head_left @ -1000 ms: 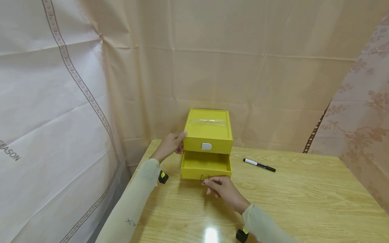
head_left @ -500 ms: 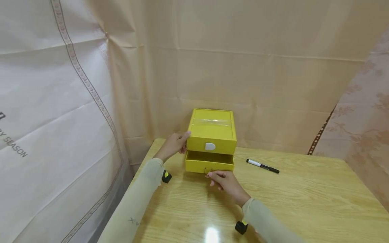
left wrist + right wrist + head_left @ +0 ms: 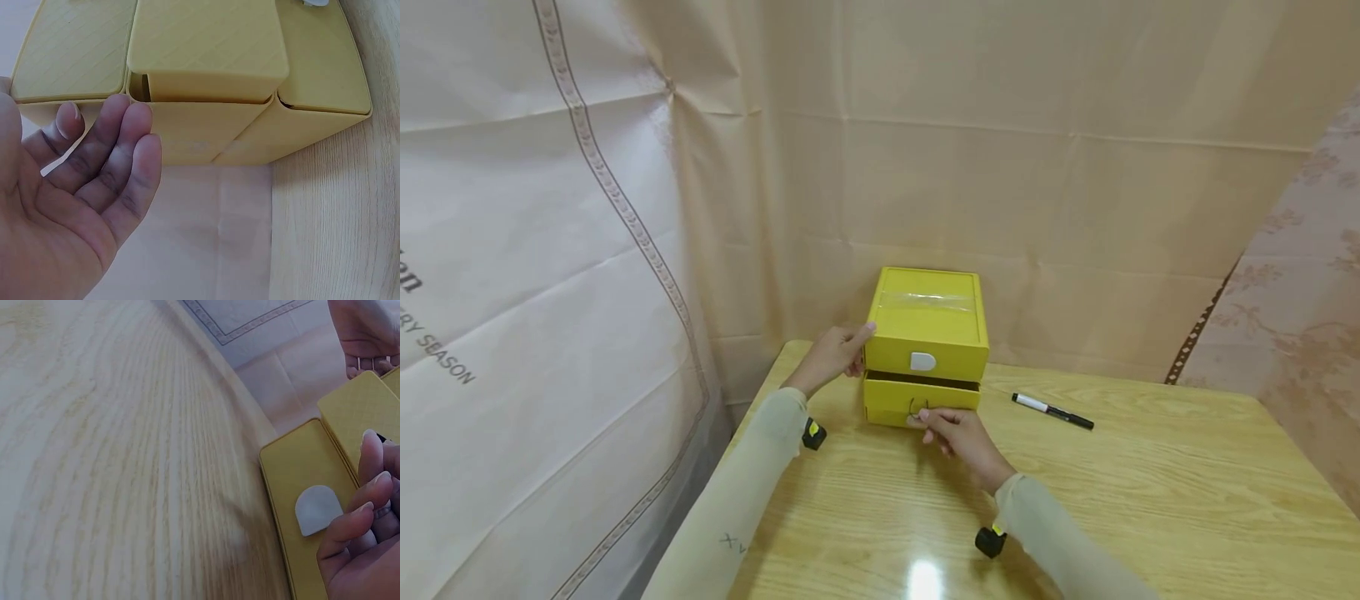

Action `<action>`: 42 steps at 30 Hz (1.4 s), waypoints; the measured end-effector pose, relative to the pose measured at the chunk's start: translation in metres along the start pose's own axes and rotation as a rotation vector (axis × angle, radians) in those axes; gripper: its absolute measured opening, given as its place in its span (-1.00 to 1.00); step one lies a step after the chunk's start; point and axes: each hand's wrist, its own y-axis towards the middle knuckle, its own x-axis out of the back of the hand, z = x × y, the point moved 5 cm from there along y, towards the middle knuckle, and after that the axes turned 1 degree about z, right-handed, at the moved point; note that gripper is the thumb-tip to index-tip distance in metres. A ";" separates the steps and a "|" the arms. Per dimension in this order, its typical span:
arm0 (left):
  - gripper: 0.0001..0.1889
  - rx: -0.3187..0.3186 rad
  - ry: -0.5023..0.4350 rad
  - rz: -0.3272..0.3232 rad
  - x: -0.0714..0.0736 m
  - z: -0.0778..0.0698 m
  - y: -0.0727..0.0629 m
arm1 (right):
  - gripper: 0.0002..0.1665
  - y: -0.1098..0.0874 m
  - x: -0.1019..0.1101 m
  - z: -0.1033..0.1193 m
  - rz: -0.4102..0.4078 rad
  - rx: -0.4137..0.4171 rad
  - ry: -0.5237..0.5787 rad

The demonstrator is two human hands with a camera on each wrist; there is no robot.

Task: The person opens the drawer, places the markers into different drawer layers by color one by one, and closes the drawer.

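Observation:
A yellow drawer box point(image 3: 928, 321) stands on the wooden table, clear tape across its top. Between its upper drawer and the bottom drawer point(image 3: 294, 456), each with a white tab, the middle drawer point(image 3: 887, 398) sticks out a little. My left hand point(image 3: 829, 360) steadies the box at its left side, thumb at the top front corner; in the left wrist view its rather straight fingers point(image 3: 145, 156) touch the side wall. At the middle drawer's front, my right hand point(image 3: 966, 437) pinches a thin dark loop-like handle point(image 3: 913, 407) between thumb and forefinger; its other fingers are curled.
A black-and-white marker pen point(image 3: 1052, 411) lies on the table point(image 3: 1135, 475) right of the box. Hanging cloth point(image 3: 962, 167) closes off the back and sides. A small black camera with a yellow mark point(image 3: 990, 542) sits under the right wrist.
The middle drawer has slid inward from well out to only slightly out, my right hand moving forward with it. My left hand keeps its place on the box. The view has shifted slightly.

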 end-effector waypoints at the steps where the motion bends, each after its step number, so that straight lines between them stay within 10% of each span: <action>1: -0.18 -0.001 -0.001 0.000 0.000 0.000 0.000 | -0.44 0.001 0.000 0.001 -0.005 0.003 0.000; 42: -0.19 0.034 -0.025 0.014 -0.001 0.003 0.002 | -0.39 0.008 0.001 0.003 -0.029 -0.050 0.040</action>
